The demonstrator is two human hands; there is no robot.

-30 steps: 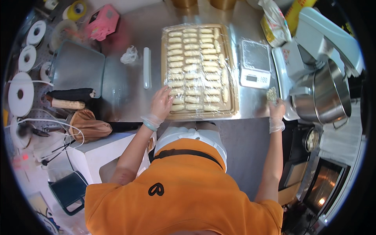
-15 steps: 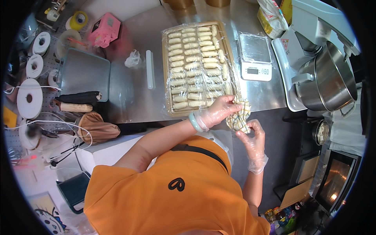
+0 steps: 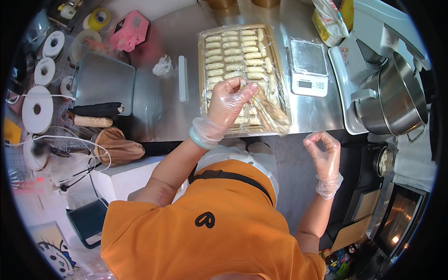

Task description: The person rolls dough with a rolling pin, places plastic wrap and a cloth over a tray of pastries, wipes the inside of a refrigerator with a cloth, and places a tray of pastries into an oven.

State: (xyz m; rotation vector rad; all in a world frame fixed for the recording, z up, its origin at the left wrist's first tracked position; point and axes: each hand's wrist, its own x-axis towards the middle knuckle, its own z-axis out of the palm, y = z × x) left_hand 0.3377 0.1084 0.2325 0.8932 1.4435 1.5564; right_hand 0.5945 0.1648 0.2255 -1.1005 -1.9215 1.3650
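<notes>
My left hand (image 3: pixel 228 105), in a clear plastic glove with a pale bangle at the wrist, is closed on a crumpled checked cloth (image 3: pixel 270 112). The cloth hangs, slightly blurred, over the front right of a gold-coloured tray (image 3: pixel 276 42). Rows of pale dough rolls (image 3: pixel 233 52) lie on this tray under clear plastic film; my hand and the cloth hide several of them. Apart from the cloth, beyond the counter's front edge, my gloved right hand (image 3: pixel 325 151) has its fingers curled in toward the thumb, with nothing visible between them.
Right of the tray are a digital scale (image 3: pixel 309 70) and a mixer with a steel bowl (image 3: pixel 389 93). On the left lie a white bar (image 3: pixel 182 79), crumpled film (image 3: pixel 162 65), a pink device (image 3: pixel 129 30) and a grey-lidded box (image 3: pixel 105 81). A lit oven (image 3: pixel 396 219) stands lower right.
My left hand has lifted the cloth up and left over the tray. My right hand has let go of the cloth and moved right, its fingers curled.
</notes>
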